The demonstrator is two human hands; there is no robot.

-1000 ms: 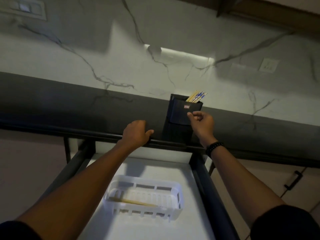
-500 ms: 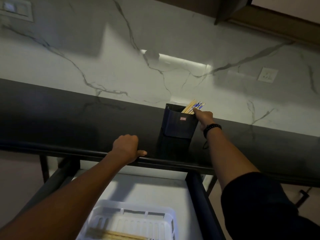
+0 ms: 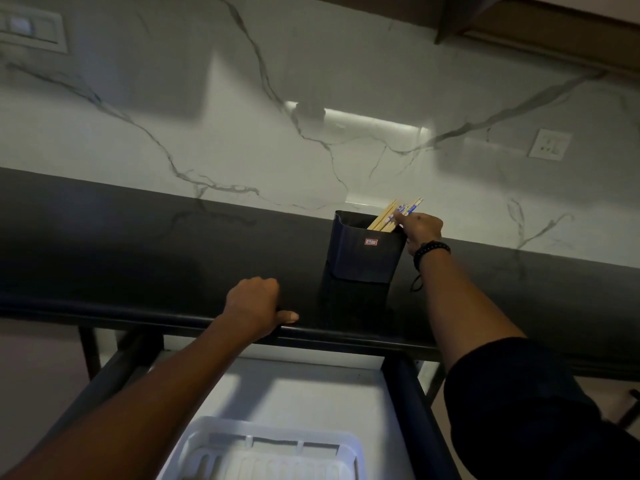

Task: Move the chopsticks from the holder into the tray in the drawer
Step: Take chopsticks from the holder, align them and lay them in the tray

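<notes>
A dark holder (image 3: 363,252) with a small red label stands on the black counter against the marble wall. Several wooden chopsticks (image 3: 384,218) with blue-patterned tops lean out of its right side. My right hand (image 3: 420,230), with a black bead bracelet at the wrist, reaches over the holder's right rim, and its fingertips touch the chopstick tops. My left hand (image 3: 258,308) rests closed on the counter's front edge. Below, the white slatted tray (image 3: 346,452) sits in the open drawer, cut off by the frame's bottom edge.
The drawer (image 3: 408,393) has dark side rails and a white floor. A wall socket (image 3: 549,144) sits at the right of the marble wall, a switch plate (image 3: 31,29) at the top left. A dark wooden cabinet (image 3: 519,26) hangs above right.
My right hand rose from the holder's front face to its right rim and now touches the chopstick tops. The view tilted up, so less of the tray shows. My left hand stayed.
</notes>
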